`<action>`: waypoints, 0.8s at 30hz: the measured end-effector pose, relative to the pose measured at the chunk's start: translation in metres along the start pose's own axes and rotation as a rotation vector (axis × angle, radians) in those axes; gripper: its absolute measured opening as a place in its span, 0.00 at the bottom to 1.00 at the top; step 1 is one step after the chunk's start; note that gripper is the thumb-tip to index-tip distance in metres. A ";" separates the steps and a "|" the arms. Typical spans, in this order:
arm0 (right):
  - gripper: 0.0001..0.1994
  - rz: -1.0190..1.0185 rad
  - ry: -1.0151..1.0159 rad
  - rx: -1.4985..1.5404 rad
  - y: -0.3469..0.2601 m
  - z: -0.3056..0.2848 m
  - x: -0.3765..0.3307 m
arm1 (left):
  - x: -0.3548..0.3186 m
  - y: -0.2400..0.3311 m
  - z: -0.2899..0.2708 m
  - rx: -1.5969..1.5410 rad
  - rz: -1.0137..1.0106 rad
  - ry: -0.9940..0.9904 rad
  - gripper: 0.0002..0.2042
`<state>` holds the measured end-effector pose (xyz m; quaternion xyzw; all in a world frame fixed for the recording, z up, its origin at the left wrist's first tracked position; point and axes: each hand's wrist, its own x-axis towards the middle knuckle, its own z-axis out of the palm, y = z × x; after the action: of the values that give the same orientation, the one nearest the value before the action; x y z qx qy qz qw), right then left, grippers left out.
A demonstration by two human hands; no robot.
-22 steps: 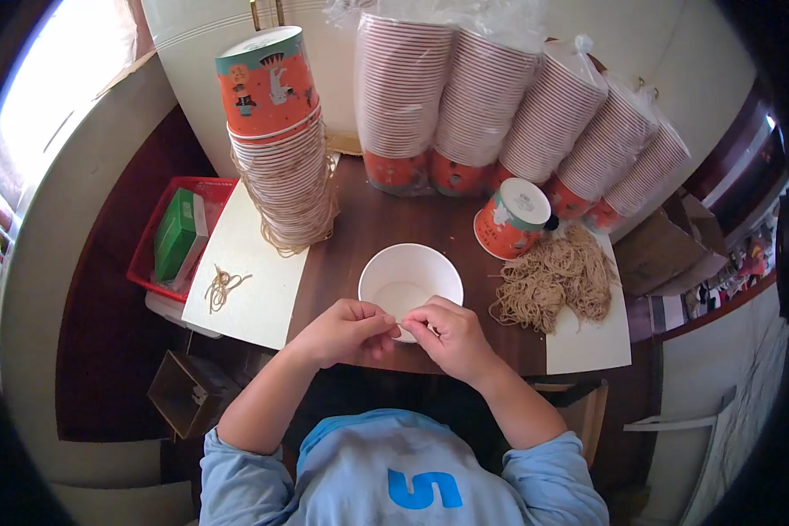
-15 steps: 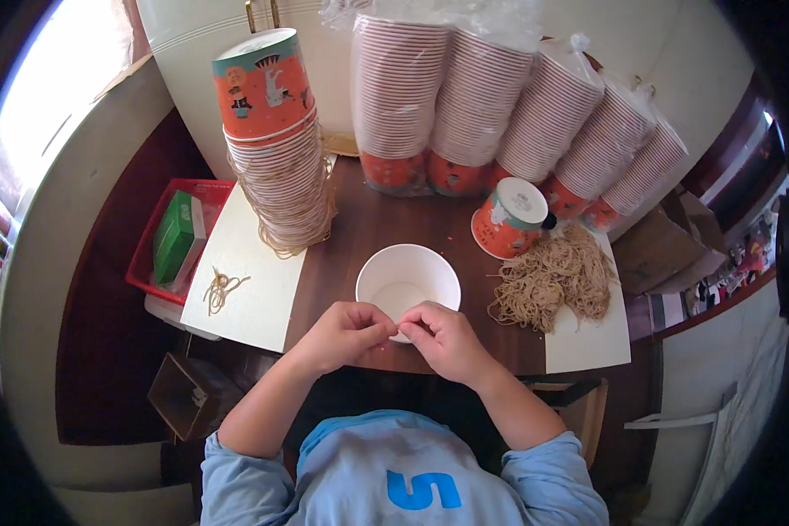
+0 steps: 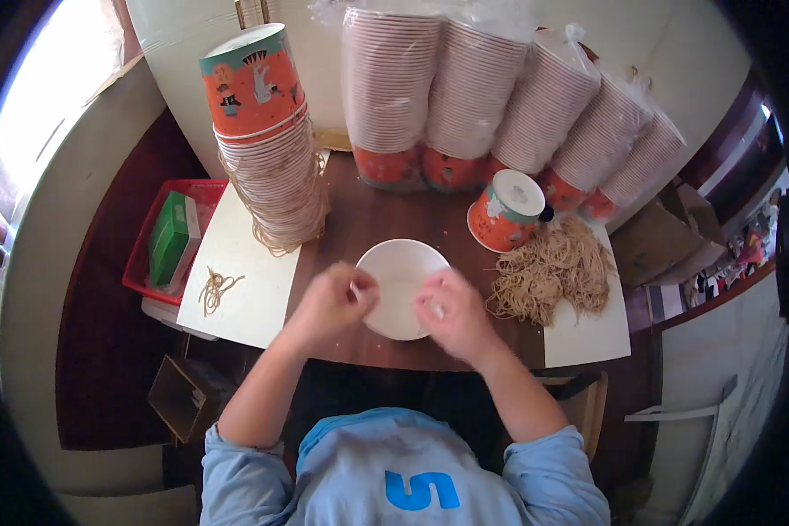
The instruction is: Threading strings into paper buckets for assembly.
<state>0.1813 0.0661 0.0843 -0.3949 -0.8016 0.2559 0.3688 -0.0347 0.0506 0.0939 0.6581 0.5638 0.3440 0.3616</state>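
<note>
**Hands on a white lid at a dark wood table**

Left hand (image 3: 331, 302) and right hand (image 3: 451, 314) blurred, pinching opposite rims of white round lid (image 3: 401, 287), centred on dark wooden table (image 3: 386, 223). Rubber-band heap (image 3: 548, 273) right on white sheet (image 3: 587, 329). Tall cup stack (image 3: 267, 140) left; red bin (image 3: 140, 254) beyond edge.

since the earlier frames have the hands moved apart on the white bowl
Yes. The left hand and right hand were together at the near rim of the white bowl; now they sit on its left and right sides, motion-blurred, while the bowl stays beside the rubber band pile.
</note>
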 end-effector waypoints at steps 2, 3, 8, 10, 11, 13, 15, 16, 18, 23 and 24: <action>0.05 0.011 0.081 -0.191 0.022 -0.006 0.022 | 0.024 -0.013 0.000 0.199 0.072 0.206 0.15; 0.05 0.061 0.038 -0.246 0.036 -0.007 0.029 | 0.035 -0.028 0.002 0.204 0.055 0.212 0.18; 0.04 0.156 -0.296 -0.215 0.070 -0.008 0.042 | 0.067 -0.056 0.016 0.171 0.007 0.013 0.18; 0.04 0.184 -0.305 -0.225 0.061 -0.012 0.040 | 0.063 -0.053 0.014 0.013 -0.146 -0.176 0.18; 0.04 0.210 -0.311 -0.237 0.049 -0.016 0.038 | 0.058 -0.050 0.013 -0.146 -0.183 -0.212 0.17; 0.05 0.202 -0.348 -0.271 0.025 -0.029 0.036 | 0.048 -0.050 0.015 -0.320 -0.231 -0.248 0.17; 0.05 0.202 -0.422 -0.292 -0.004 -0.044 0.038 | 0.042 -0.052 0.016 -0.672 -0.204 -0.354 0.17; 0.05 0.161 -0.434 -0.310 -0.007 -0.051 0.038 | 0.039 -0.043 0.016 -0.717 -0.218 -0.395 0.18; 0.06 0.153 -0.468 -0.369 -0.019 -0.064 0.041 | 0.039 -0.034 0.018 -0.740 -0.193 -0.423 0.18; 0.05 0.154 -0.584 -0.408 -0.035 -0.082 0.042 | 0.037 -0.013 0.023 -0.818 -0.138 -0.486 0.18; 0.05 0.144 -0.626 -0.413 -0.037 -0.084 0.042 | 0.036 -0.008 0.023 -0.833 -0.148 -0.519 0.18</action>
<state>0.2138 0.0896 0.1767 -0.4191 -0.8802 0.2227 0.0001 -0.0143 0.0849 0.0768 0.4801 0.3150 0.3382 0.7456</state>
